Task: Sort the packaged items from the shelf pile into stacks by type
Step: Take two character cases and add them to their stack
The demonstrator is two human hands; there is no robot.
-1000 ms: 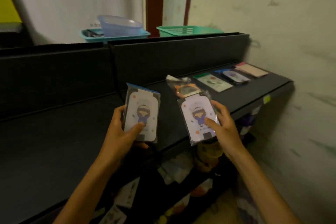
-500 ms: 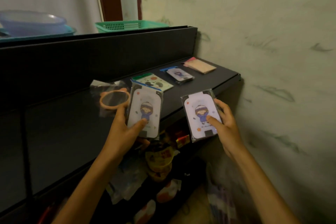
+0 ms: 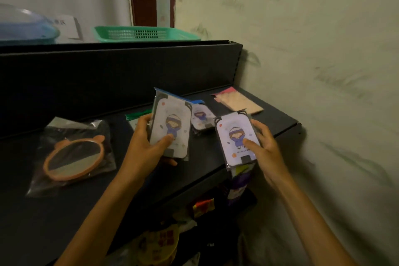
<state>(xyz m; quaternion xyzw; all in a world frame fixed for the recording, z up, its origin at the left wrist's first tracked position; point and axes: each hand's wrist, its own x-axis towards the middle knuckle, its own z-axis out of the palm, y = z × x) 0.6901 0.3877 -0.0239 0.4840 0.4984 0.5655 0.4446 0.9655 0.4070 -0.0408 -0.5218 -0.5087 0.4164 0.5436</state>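
Observation:
My left hand grips a bagged white card with a cartoon girl in blue, held upright over the black shelf. My right hand holds a second pack of the same kind near the shelf's front edge. Between the two packs, a third one with the same picture lies flat on the shelf. A pack with a green top lies mostly hidden behind my left hand. A pink and beige pack rests at the far right end. An orange-framed mirror in a clear bag lies at the left.
A green plastic basket and a blue tub stand on top of the shelf's black back panel. The stained wall closes the right side. Colourful packets crowd the lower shelf below the front edge.
Both hands have carried their packs forward and right, toward the matching pack on the shelf. The view has swung closer, so the mirror bag now lies farther left.

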